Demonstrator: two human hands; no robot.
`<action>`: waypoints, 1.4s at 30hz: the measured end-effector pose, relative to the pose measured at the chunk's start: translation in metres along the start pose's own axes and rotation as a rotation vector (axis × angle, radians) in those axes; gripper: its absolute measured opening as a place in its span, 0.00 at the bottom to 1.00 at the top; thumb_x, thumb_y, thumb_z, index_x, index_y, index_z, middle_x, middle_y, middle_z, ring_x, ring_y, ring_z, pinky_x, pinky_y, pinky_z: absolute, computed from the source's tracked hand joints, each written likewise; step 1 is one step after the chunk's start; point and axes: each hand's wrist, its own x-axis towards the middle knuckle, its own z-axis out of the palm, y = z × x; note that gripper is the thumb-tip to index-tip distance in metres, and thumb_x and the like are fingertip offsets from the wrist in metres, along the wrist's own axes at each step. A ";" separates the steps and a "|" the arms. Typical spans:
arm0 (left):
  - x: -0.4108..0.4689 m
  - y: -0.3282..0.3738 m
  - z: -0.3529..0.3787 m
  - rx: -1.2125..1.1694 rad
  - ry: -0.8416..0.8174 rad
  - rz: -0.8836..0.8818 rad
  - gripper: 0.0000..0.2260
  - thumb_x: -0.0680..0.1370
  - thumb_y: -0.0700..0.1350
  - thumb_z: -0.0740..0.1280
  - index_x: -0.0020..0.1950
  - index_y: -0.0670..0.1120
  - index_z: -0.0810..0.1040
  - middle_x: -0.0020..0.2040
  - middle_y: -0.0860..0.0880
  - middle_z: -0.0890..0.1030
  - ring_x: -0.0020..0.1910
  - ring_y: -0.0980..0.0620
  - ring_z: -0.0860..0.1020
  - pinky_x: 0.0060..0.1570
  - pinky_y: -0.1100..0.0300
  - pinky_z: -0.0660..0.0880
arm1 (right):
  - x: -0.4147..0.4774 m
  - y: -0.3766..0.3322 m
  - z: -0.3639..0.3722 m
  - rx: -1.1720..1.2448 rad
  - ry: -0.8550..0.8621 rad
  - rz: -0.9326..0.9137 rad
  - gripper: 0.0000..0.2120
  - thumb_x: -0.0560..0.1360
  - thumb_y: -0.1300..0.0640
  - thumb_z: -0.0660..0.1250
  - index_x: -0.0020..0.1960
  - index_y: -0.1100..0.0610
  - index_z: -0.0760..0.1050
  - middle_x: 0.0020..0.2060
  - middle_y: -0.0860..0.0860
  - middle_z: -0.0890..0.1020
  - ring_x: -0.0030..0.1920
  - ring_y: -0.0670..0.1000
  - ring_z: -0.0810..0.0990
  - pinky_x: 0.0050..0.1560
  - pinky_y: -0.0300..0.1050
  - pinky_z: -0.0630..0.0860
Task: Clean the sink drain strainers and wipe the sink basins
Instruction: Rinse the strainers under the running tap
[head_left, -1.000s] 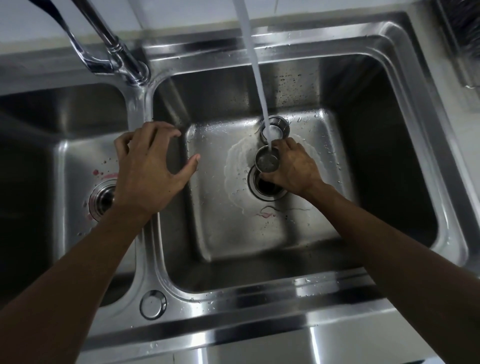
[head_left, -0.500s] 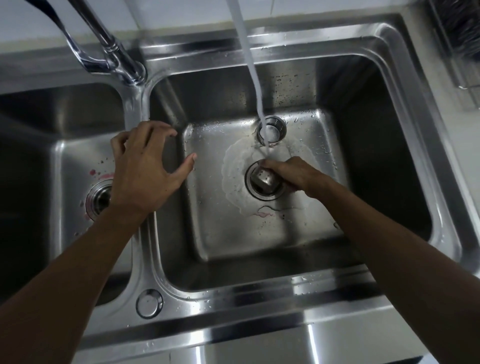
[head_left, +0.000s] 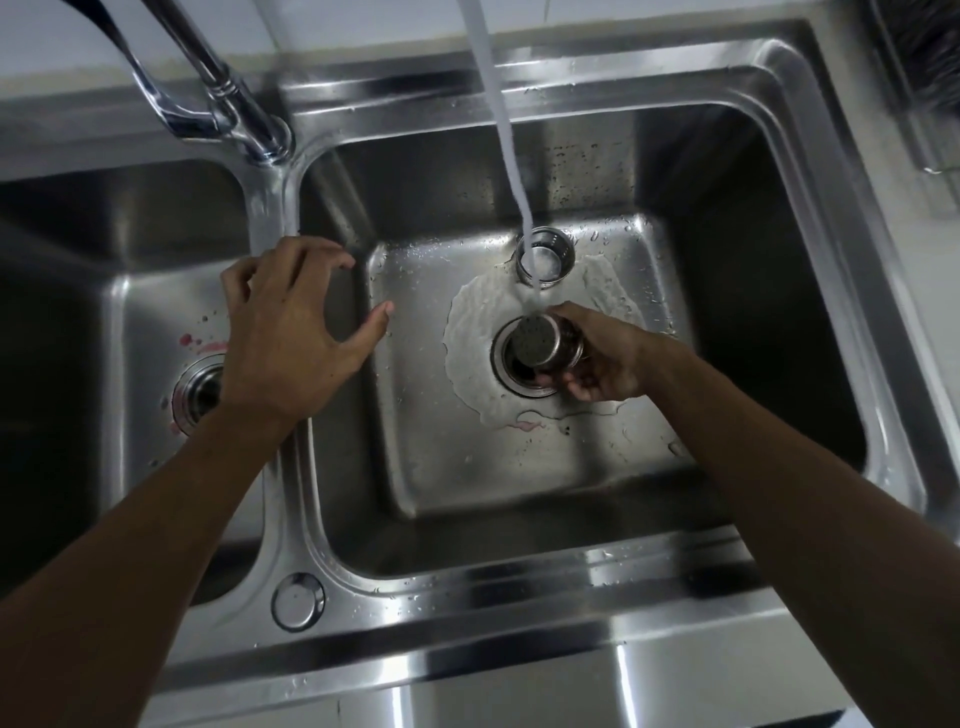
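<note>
My right hand (head_left: 608, 358) grips a steel drain strainer (head_left: 540, 340), tilted on its side with its perforated bottom facing left, just above the right basin's drain hole (head_left: 511, 374). A stream of water (head_left: 501, 130) falls past a second strainer cup (head_left: 545, 254) standing upright on the basin floor behind the drain. My left hand (head_left: 291, 332) rests spread on the divider (head_left: 267, 218) between the two basins, holding nothing. The left basin's drain (head_left: 200, 397) has pink stains around it.
The chrome faucet base (head_left: 254, 130) rises at the back of the divider. A round cap (head_left: 297, 601) sits on the front rim. A pool of water spreads on the right basin floor (head_left: 467, 441) with a faint pink streak. A dark rack (head_left: 930, 78) stands at the far right.
My right hand dipped the strainer to the drain hole, then turned it on its side under the water stream. My left hand stayed on the divider.
</note>
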 end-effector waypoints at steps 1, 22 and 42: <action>0.000 0.000 0.000 -0.003 -0.001 -0.001 0.21 0.79 0.64 0.69 0.63 0.50 0.76 0.64 0.51 0.77 0.63 0.48 0.77 0.62 0.58 0.58 | -0.002 0.001 -0.002 -0.037 0.055 -0.045 0.28 0.73 0.36 0.70 0.61 0.58 0.79 0.53 0.59 0.85 0.41 0.52 0.84 0.34 0.41 0.79; 0.001 0.002 -0.002 -0.006 -0.023 -0.009 0.22 0.78 0.65 0.68 0.63 0.50 0.75 0.64 0.51 0.76 0.64 0.48 0.76 0.63 0.59 0.58 | -0.019 0.020 -0.023 -1.101 0.794 -0.395 0.40 0.71 0.47 0.79 0.73 0.58 0.62 0.68 0.62 0.69 0.64 0.66 0.76 0.57 0.59 0.77; 0.109 -0.074 -0.123 0.200 0.068 -0.185 0.29 0.86 0.54 0.58 0.83 0.40 0.58 0.83 0.42 0.60 0.82 0.45 0.60 0.76 0.46 0.56 | -0.126 -0.117 0.260 0.539 -0.354 -0.821 0.17 0.81 0.69 0.59 0.68 0.62 0.73 0.58 0.51 0.80 0.59 0.48 0.79 0.73 0.50 0.71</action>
